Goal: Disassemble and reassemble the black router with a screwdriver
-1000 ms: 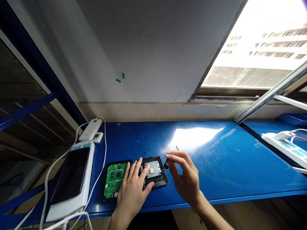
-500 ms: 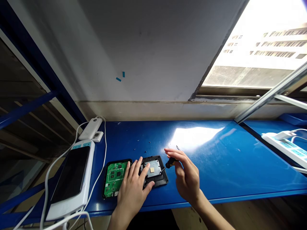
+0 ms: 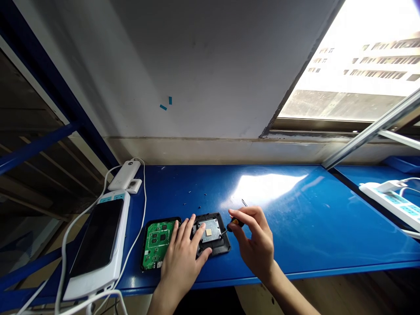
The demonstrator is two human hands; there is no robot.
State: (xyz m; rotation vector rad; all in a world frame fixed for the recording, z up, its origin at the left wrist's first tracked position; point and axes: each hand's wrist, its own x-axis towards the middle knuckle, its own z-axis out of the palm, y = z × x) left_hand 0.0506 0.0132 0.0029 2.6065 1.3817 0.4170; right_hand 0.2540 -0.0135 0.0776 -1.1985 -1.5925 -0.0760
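My left hand (image 3: pixel 183 251) lies flat with fingers spread, across the near side of a black plastic casing half (image 3: pixel 218 250) and over the right edge of a green circuit board (image 3: pixel 155 245). A metal plate (image 3: pixel 213 227) with a small beige square pad sits in that casing half. My right hand (image 3: pixel 254 240) grips a short black and yellow screwdriver (image 3: pixel 234 222) between thumb and fingers. Its shaft points left, to the right edge of the metal plate; the tip is too small to make out. The green board sits in a black shell.
Several tiny screws (image 3: pixel 200 207) lie behind the casing. A thin dark metal piece (image 3: pixel 244 202) is beyond my right hand. At left, a phone (image 3: pixel 98 238) rests on a white power strip (image 3: pixel 121 245) among white cables. Another power strip (image 3: pixel 390 197) stands at far right.
My right fingers have shifted from stretched over the screwdriver handle to pinching it by thumb and fingertips. My left hand stays in place on the casing.
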